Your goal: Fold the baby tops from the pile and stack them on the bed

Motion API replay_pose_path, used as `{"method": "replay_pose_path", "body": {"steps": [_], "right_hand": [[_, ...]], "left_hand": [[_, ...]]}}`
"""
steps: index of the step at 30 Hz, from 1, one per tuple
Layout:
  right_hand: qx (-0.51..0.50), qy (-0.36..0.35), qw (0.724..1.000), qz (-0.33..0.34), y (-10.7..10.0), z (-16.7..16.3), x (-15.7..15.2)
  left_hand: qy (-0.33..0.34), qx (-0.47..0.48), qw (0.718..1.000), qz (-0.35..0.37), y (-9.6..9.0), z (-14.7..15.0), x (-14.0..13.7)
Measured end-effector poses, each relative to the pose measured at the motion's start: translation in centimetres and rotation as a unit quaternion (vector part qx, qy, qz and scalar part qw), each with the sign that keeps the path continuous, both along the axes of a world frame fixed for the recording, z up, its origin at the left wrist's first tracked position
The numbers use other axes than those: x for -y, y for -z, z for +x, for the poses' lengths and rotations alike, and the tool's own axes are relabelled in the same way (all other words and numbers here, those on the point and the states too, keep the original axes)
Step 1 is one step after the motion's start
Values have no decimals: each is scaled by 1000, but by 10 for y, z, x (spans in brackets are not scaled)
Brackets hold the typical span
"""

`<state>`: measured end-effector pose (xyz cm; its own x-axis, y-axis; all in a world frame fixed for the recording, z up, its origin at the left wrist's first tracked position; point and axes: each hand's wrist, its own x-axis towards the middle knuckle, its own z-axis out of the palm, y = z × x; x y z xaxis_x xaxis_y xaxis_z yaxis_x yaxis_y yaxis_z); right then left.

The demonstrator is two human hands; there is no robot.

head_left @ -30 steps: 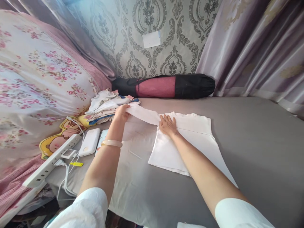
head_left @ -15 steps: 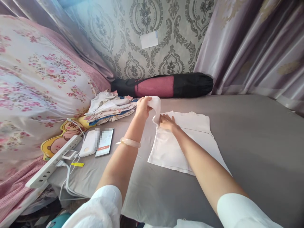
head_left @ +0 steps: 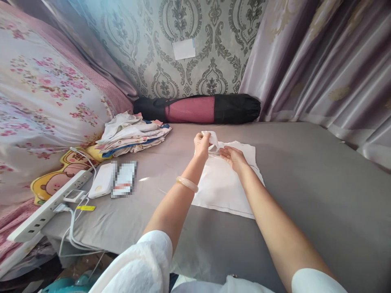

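Note:
A white garment (head_left: 224,189) lies spread on the grey bed sheet (head_left: 293,183), with a seam running across its upper part. My left hand (head_left: 202,144) is closed on the garment's left sleeve, which it lifts and bends over toward the middle. Beside that sleeve, my right hand (head_left: 233,158) has its fingers stretched out over the garment's upper part; whether the fingertips touch the cloth I cannot tell. A pale bangle (head_left: 187,184) circles my left wrist.
A stack of folded clothes (head_left: 134,134) sits at the back left. Behind lies a black and pink rolled bag (head_left: 195,109) against the wall. At left are a white power bank (head_left: 102,181), a phone (head_left: 124,180) and a power strip (head_left: 51,205) with cables.
My left hand has moved right, bringing the sleeve inward over the garment. My right hand has shifted slightly right, its fingers now lifted and straighter. The view has turned a little to the right.

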<state>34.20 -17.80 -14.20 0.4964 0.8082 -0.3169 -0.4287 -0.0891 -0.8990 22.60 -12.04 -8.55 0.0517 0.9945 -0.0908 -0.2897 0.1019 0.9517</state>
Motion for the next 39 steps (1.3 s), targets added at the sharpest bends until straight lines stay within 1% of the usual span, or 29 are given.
{"method": "replay_pose_path", "body": {"steps": [3,5,7,9,10,12,13,14,16,18,20,22,25,27,29,32,35,39], "right_hand": [[-28,-25,999,20,3,3,5],[-23,-51,998,27,1,4,8],[1,-86,996,30,-2,5,10],[49,-114,992,34,-6,5,12],[78,-123,989,38,-7,6,14],[117,-129,983,54,-9,7,16],[120,-130,982,65,-10,8,17],[114,-131,982,76,-10,9,19],[100,-133,982,89,-10,11,20],[113,-134,981,81,-9,12,20],[132,-135,980,62,-7,12,18],[123,-115,985,47,-5,10,16],[37,-32,998,39,-3,7,13],[-27,16,999,44,-2,6,11],[-63,45,996,48,0,9,11],[-80,82,992,56,4,15,10],[-107,108,985,82,8,22,9],[-121,139,978,94,11,30,6]], "left_hand": [[2,-36,999,17,19,13,9],[21,-57,997,43,29,19,16],[60,-90,990,89,36,20,23],[91,-126,979,132,42,19,29],[91,-146,974,149,44,17,32],[55,-197,962,180,48,11,35],[30,-232,952,197,50,7,35],[11,-277,936,215,52,3,35],[-5,-377,894,242,54,-5,35],[8,-463,850,251,56,-12,34],[29,-522,815,252,58,-18,34],[50,-560,789,248,61,-20,33],[66,-603,759,237,68,-21,31],[67,-624,743,233,72,-20,30],[66,-641,728,234,76,-19,28],[59,-670,702,234,79,-19,27],[40,-695,678,237,81,-18,28],[25,-706,657,262,82,-18,30]]}}
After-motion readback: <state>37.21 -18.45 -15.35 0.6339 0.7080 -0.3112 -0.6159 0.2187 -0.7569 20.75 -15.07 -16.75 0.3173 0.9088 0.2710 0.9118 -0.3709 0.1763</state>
